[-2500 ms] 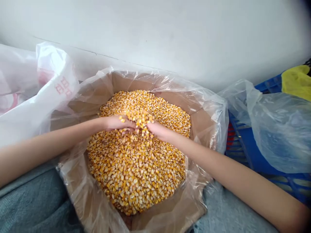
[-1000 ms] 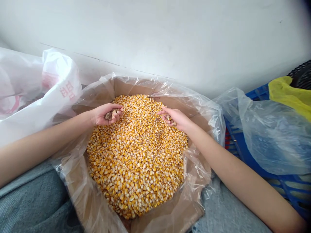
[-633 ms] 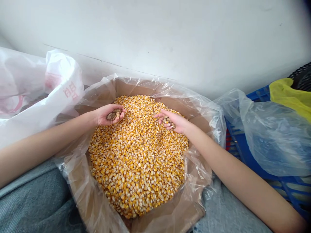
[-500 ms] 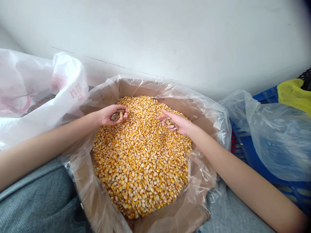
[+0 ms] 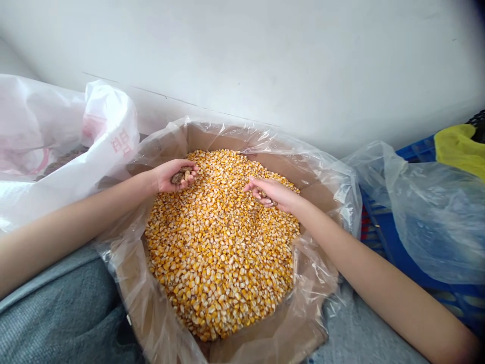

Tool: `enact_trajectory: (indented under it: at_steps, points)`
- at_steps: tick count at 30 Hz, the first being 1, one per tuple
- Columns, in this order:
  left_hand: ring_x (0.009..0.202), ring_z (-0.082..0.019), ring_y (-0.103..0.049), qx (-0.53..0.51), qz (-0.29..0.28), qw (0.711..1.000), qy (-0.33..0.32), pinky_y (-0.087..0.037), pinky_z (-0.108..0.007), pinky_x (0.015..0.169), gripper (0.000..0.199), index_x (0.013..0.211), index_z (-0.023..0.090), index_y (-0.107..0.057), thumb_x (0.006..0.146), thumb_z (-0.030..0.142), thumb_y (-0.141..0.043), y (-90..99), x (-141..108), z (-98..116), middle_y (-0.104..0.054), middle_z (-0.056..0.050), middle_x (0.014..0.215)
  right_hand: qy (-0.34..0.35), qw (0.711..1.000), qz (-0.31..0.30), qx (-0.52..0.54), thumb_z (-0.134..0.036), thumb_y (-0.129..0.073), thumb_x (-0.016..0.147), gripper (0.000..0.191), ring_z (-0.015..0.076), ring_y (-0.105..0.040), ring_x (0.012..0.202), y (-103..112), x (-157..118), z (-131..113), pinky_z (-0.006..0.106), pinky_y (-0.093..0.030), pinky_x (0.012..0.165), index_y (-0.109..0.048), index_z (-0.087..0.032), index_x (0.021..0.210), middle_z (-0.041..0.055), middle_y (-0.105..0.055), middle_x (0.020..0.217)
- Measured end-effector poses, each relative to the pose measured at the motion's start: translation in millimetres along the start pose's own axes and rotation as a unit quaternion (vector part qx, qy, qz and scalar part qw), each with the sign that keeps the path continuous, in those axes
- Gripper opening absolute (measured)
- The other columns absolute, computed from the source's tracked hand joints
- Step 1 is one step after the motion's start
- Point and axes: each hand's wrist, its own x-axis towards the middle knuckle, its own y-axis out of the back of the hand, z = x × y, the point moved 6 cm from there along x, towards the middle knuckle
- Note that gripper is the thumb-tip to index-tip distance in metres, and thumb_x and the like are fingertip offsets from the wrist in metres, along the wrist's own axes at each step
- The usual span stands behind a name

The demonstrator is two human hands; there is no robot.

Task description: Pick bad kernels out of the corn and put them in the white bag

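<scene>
Yellow and whitish corn kernels point(image 5: 220, 253) fill a cardboard box point(image 5: 212, 136) lined with clear plastic. Over the far left of the corn, my left hand point(image 5: 175, 175) is curled, palm partly up, round several brown unshelled peanuts point(image 5: 177, 178). My right hand point(image 5: 271, 192) hovers over the right part of the corn, its fingers curled inward round more peanuts, which its fingers mostly cover. The hands are apart, with corn between them.
A white woven sack point(image 5: 109, 121) with red print stands at the left. To the right are a blue plastic crate point(image 5: 394, 227), a clear plastic bag point(image 5: 435, 217) and something yellow point(image 5: 460, 149). A white wall point(image 5: 242, 60) rises behind the box.
Both hands have closed more round the peanuts, so fewer show. The left hand has risen slightly. The right thumb and forefinger have drawn together.
</scene>
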Motion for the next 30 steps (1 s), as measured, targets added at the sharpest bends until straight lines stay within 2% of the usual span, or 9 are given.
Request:
enact_trajectory:
  at_steps: [4, 7, 11, 14, 20, 23, 26, 28, 30]
  points:
    - [0.028, -0.004, -0.034, 0.001, -0.02, 1.0, -0.004, -0.022, -0.009, 0.018, 0.014, 0.062, 0.014, -0.046, 0.075, 0.016, -0.04, 2.5, 1, 3, -0.038, 0.002, 0.046, -0.005, 0.999, 0.017, -0.028, -0.042, -0.04, 0.077, 0.03, 0.0029, -0.015, 0.032, 4, 1, 0, 0.017, -0.012, 0.033, -0.052, -0.015, 0.078, -0.0086, -0.021, 0.043]
    - [0.027, -0.003, -0.032, 0.017, -0.035, 0.999, -0.005, -0.021, -0.009, 0.018, 0.013, 0.063, 0.014, -0.046, 0.075, 0.017, -0.043, 4.7, 3, 3, -0.037, 0.003, 0.046, 0.015, 0.991, 0.087, -0.1, -0.04, -0.036, 0.077, 0.029, 0.0038, -0.018, 0.033, 18, 3, -2, 0.018, -0.015, 0.034, -0.052, -0.015, 0.077, -0.0076, -0.023, 0.043]
    - [0.027, -0.003, -0.032, 0.035, -0.04, 0.999, -0.009, -0.021, -0.009, 0.018, 0.013, 0.063, 0.015, -0.046, 0.075, 0.017, -0.043, 5.9, 5, 3, -0.037, 0.003, 0.046, 0.019, 0.901, 0.193, -0.389, -0.033, -0.042, 0.073, 0.024, 0.0091, -0.042, 0.047, 39, 4, -2, 0.02, -0.028, 0.044, -0.056, -0.014, 0.071, 0.002, -0.049, 0.054]
    - [0.027, -0.003, -0.032, 0.047, -0.033, 0.998, -0.01, -0.021, -0.009, 0.018, 0.013, 0.063, 0.015, -0.046, 0.075, 0.017, -0.043, 5.3, 4, 3, -0.038, 0.002, 0.046, -0.03, 0.824, 0.152, -0.545, -0.031, -0.045, 0.07, 0.023, 0.0169, -0.053, 0.064, 37, 8, 9, 0.024, -0.034, 0.053, -0.06, -0.013, 0.072, 0.0097, -0.06, 0.072]
    - [0.027, -0.003, -0.032, 0.059, -0.018, 0.998, -0.011, -0.021, -0.009, 0.019, 0.011, 0.064, 0.015, -0.047, 0.074, 0.017, -0.044, 5.8, 4, 3, -0.038, 0.002, 0.045, -0.073, 0.784, 0.1, -0.608, -0.03, -0.046, 0.071, 0.026, 0.022, -0.056, 0.07, 19, 11, 22, 0.028, -0.037, 0.057, -0.063, -0.011, 0.074, 0.0167, -0.061, 0.079]
    - [0.028, -0.003, -0.033, 0.059, -0.013, 0.998, -0.023, -0.02, -0.009, 0.019, 0.009, 0.065, 0.015, -0.047, 0.074, 0.018, -0.044, 7.6, 3, 6, -0.038, 0.003, 0.047, -0.052, 0.805, 0.122, -0.578, -0.028, -0.046, 0.069, 0.021, 0.018, -0.053, 0.06, 19, 9, 15, 0.026, -0.035, 0.051, -0.058, -0.013, 0.06, 0.0136, -0.059, 0.067]
    - [0.028, -0.003, -0.031, 0.05, 0.014, 0.997, -0.061, -0.019, -0.009, 0.019, 0.012, 0.063, 0.014, -0.046, 0.074, 0.018, -0.043, 12.2, 1, 14, -0.036, 0.004, 0.046, -0.024, 0.9, 0.126, -0.416, -0.029, -0.043, 0.068, 0.02, 0.0087, -0.038, 0.041, 22, 5, 6, 0.022, -0.027, 0.041, -0.045, -0.016, 0.054, 0.0024, -0.045, 0.048]
    - [0.027, -0.003, -0.03, 0.048, 0.034, 0.995, -0.085, -0.019, -0.01, 0.019, 0.015, 0.061, 0.014, -0.045, 0.075, 0.019, -0.041, 15.3, 0, 20, -0.034, 0.004, 0.045, -0.021, 0.975, 0.058, -0.212, -0.03, -0.037, 0.07, 0.019, 0.0055, -0.023, 0.033, 17, 2, 3, 0.019, -0.02, 0.035, -0.039, -0.018, 0.056, -0.0044, -0.03, 0.04]
    - [0.027, -0.003, -0.03, 0.05, 0.048, 0.993, -0.1, -0.018, -0.01, 0.019, 0.017, 0.06, 0.014, -0.045, 0.076, 0.021, -0.041, 17.2, -1, 23, -0.034, 0.004, 0.044, -0.012, 0.999, -0.033, -0.017, -0.031, -0.032, 0.071, 0.019, 0.0048, -0.013, 0.031, 5, -1, -4, 0.017, -0.015, 0.031, -0.035, -0.018, 0.056, -0.0072, -0.019, 0.039]
